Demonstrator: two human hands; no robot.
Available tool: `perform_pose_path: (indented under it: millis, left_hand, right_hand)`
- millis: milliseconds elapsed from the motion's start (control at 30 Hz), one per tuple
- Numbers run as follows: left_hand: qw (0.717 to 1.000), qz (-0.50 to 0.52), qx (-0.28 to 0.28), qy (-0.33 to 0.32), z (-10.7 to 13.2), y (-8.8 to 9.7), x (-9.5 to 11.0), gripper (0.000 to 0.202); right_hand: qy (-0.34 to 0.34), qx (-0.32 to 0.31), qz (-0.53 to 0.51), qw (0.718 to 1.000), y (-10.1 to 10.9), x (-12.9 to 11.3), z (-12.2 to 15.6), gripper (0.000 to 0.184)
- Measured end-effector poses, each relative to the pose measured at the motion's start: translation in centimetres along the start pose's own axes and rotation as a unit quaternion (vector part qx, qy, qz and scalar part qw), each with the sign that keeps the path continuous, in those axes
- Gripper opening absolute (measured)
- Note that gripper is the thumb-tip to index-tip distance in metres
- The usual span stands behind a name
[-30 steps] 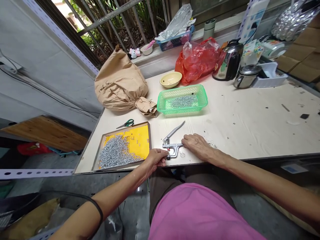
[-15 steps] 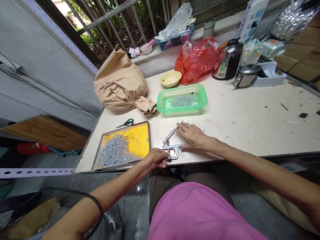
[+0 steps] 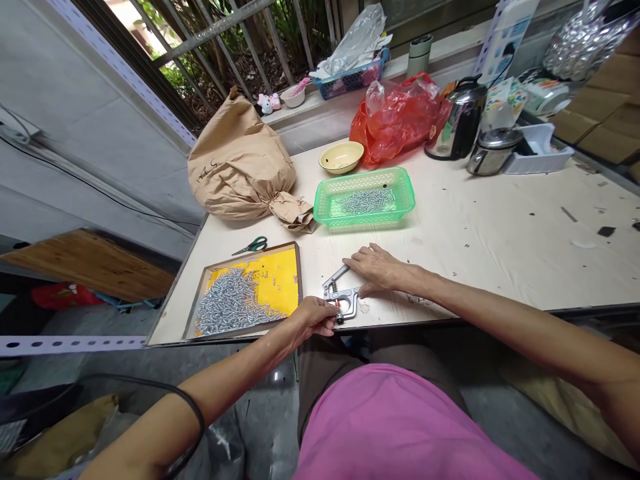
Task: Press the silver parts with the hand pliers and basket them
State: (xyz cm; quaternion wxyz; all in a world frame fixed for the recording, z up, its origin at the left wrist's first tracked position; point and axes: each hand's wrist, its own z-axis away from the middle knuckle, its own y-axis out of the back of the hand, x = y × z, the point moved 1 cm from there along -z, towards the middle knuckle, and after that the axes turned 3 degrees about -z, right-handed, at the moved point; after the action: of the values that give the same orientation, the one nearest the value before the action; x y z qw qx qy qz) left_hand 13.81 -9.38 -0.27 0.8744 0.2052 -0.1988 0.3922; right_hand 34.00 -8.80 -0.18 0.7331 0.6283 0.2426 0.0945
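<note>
The right hand [image 3: 380,268] grips the two splayed handles of a silver hand press [image 3: 345,294], which lies at the front edge of the table [image 3: 500,247]; the left hand [image 3: 316,315] has its fingertips bunched at the press's working end, and I can't tell what, if anything, they pinch. The likeliest mishap is a nipped fingertip, should the handles be squeezed with those fingers so near the die. A small part set askew could spoil or spring away, and with the edge this close it might drop to the floor. Just beside the left hand sits a shallow tray [image 3: 277,287] with a heap of small metal pieces [image 3: 227,303]; a careless forearm could knock it. Scissors [image 3: 257,244] lie behind the tray. Beyond the press, a green basket [image 3: 370,219] of similar pieces limits forward reach, with a tied paper bag [image 3: 240,167] to its left and a yellow bowl [image 3: 341,169] behind.
</note>
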Motion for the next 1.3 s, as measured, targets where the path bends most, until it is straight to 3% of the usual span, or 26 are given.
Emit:
perform_pose_path:
  millis: [167, 267, 333, 400, 467, 567, 700, 867, 933, 1100, 1300]
  left_hand:
    - [1.000, -0.028, 0.007, 0.009, 0.6, -0.1, -0.3, 0.030]
    - [0.984, -0.150, 0.081, -0.060, 1.5, 0.1, -0.5, 0.031]
    - [0.928, -0.269, 0.178, -0.184, 2.0, 0.2, -0.4, 0.026]
    - [0.840, -0.372, 0.246, -0.309, 2.1, -0.1, -0.1, 0.022]
    - [0.766, -0.445, 0.257, -0.385, 1.5, -0.7, 0.4, 0.028]
    - [0.708, -0.506, 0.229, -0.436, -0.2, -1.5, 1.4, 0.049]
    - [0.691, -0.541, 0.204, -0.434, -1.6, -2.1, 2.5, 0.062]
    - [0.685, -0.570, 0.208, -0.403, -1.6, -3.0, 3.8, 0.067]
    - [0.676, -0.587, 0.206, -0.396, -1.7, -3.4, 4.4, 0.067]
    - [0.654, -0.613, 0.189, -0.400, -2.1, -3.2, 5.8, 0.055]
    - [0.676, -0.588, 0.163, -0.414, -3.4, -2.4, 6.1, 0.026]
  right_hand:
    - [-0.006, -0.002, 0.016, 1.000, 0.1, -0.9, 0.3, 0.060]
    - [-0.005, 0.006, 0.010, 1.000, -0.2, -1.0, 0.6, 0.053]
    - [-0.004, 0.015, 0.003, 1.000, -0.4, -1.1, 0.8, 0.051]
    - [-0.003, 0.020, -0.004, 1.000, -0.4, -1.1, 0.9, 0.052]
    - [0.001, 0.023, -0.012, 1.000, -0.3, -1.1, 1.1, 0.054]
    - [0.016, 0.015, -0.026, 0.999, -0.1, -0.9, 1.4, 0.063]
    - [-0.011, -0.009, -0.024, 1.000, 0.3, 0.1, 2.1, 0.078]
    - [-0.007, -0.023, -0.008, 1.000, 0.6, 1.0, 2.5, 0.053]
    - [-0.020, -0.022, -0.009, 1.000, 0.7, 0.9, 2.4, 0.052]
    - [-0.054, -0.027, -0.012, 0.998, 1.1, 0.2, 2.2, 0.042]
    - [-0.041, -0.014, -0.026, 0.999, 0.3, 0.2, 1.9, 0.014]
